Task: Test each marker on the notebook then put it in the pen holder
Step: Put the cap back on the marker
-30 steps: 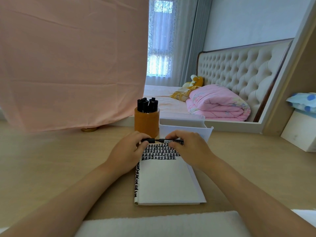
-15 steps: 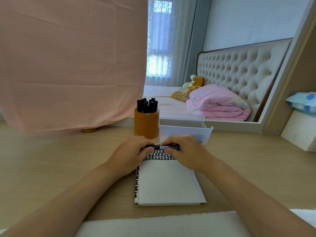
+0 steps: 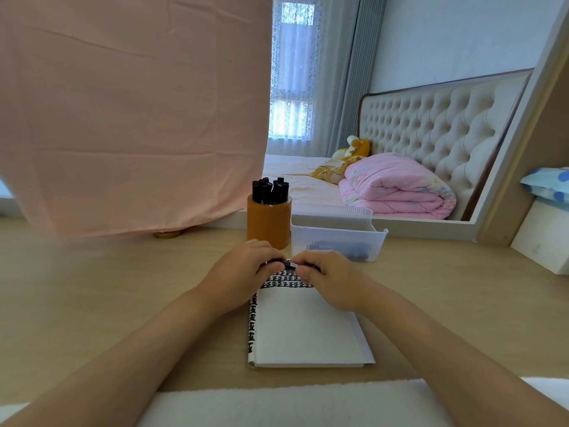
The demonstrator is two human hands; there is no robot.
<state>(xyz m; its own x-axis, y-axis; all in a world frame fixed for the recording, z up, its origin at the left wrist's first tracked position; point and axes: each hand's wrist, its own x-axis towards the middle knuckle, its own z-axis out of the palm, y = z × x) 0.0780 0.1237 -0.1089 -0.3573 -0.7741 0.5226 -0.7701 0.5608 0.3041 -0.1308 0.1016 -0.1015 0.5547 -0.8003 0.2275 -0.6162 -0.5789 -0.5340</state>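
Marker (perhaps capped), left hand, right hand now closer

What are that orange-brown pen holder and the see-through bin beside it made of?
The pen holder looks like faux leather or matte plastic: an even tan surface with no shine or grain that I can make out. The bin seems to be translucent plastic: dark shapes show dimly through its frosted wall.

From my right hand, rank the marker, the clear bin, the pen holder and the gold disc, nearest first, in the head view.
1. marker: pinched in the right hand.
2. clear bin: just behind it.
3. pen holder: behind, to the left.
4. gold disc: far left, at the back.
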